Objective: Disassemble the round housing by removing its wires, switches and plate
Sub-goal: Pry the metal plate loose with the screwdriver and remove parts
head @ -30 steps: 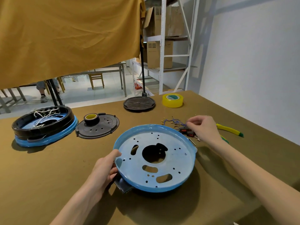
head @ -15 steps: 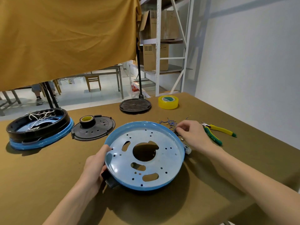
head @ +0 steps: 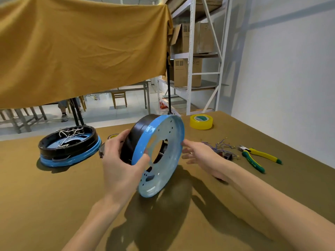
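The round housing (head: pixel 163 171), a black ring with a blue perforated base plate, stands tilted on its edge on the table, the blue face turned towards me. My left hand (head: pixel 121 160) grips its left rim, thumb on the blue edge and fingers round the black ring. My right hand (head: pixel 201 154) is just right of the housing, fingers straight, fingertips close to the blue rim; contact is unclear. A small heap of removed wires and red-black switches (head: pixel 223 151) lies on the table behind my right hand.
A second black and blue housing (head: pixel 68 147) with white wires inside sits at the left. Green and yellow pliers (head: pixel 257 156) lie at the right, a yellow tape roll (head: pixel 201 121) farther back. A small tape roll (head: pixel 113 137) peeks out behind my left hand.
My left hand has lifted the housing from flat on the table up onto its edge. My right hand has left the wire heap and moved towards the housing's right rim.
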Available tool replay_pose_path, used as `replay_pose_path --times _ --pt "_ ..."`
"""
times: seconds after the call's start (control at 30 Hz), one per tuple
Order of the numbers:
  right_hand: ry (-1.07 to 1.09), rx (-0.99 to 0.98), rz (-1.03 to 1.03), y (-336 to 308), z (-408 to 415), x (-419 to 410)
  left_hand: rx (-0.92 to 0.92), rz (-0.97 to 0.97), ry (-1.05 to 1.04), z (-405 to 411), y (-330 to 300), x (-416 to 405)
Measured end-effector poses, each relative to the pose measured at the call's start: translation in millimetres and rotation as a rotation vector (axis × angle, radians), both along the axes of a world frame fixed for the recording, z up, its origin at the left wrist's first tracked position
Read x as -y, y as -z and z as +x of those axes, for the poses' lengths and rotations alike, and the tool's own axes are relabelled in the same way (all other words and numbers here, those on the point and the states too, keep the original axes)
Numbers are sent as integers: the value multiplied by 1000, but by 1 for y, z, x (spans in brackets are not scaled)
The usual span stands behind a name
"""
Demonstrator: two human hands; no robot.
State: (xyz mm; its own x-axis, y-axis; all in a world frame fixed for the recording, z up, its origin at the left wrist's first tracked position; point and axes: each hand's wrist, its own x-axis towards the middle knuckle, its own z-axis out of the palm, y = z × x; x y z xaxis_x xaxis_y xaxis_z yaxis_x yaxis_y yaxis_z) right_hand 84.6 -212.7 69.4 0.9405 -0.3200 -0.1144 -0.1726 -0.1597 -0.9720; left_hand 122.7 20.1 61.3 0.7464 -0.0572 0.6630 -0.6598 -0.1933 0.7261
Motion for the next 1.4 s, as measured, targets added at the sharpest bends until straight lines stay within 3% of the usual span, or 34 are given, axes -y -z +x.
replay_pose_path --times 0.1,0.2,0.3,0.5,0.6,0.7,0.97,1.03,1.2,1.4 --pt "-60 -8 576 -1 -12 -4 236 165 83 -6 6 2" --pt "-140 60 804 1 -27 0 432 415 180 -10 19 13" --pt "-8 51 911 14 -39 5 482 551 224 -12 31 21" --pt "344 -205 949 46 -61 30 200 519 445 -28 64 24" --pt "363 -234 974 56 -63 37 164 556 441 -31 69 25" --pt "276 -125 975 61 -61 38 131 538 451 -35 66 29" --pt "-95 297 479 17 -50 15 179 436 252 -32 44 25" --pt "-169 397 361 0 -45 4 120 367 251 -29 37 24" --pt "-277 557 -306 -20 -34 -30 -210 200 378 -28 40 19" --pt "-423 476 -619 -21 -22 -49 -725 27 616 -18 52 3"
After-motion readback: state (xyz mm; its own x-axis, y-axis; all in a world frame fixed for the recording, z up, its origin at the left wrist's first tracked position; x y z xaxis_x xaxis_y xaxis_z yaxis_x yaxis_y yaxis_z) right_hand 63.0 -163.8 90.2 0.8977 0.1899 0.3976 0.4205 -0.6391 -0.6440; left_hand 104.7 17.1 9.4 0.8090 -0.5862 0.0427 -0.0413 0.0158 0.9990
